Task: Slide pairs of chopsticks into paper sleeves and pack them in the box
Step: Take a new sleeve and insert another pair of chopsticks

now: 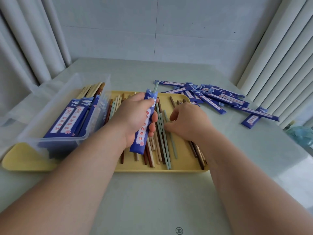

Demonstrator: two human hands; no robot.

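The left hand (135,119) grips a tilted blue paper sleeve (143,133), a green chopstick (156,87) poking from its top. Just right, the right hand (188,122) curls onto loose chopsticks (165,150) on the yellow tray (25,158); whether it pinches one is unclear. Beyond, the clear box (59,137) sits left, spare sleeves (216,97) right.

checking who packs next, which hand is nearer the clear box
Left. The left hand, gripping a blue sleeve, is just right of the clear box; the right hand is further right, at the loose chopsticks.
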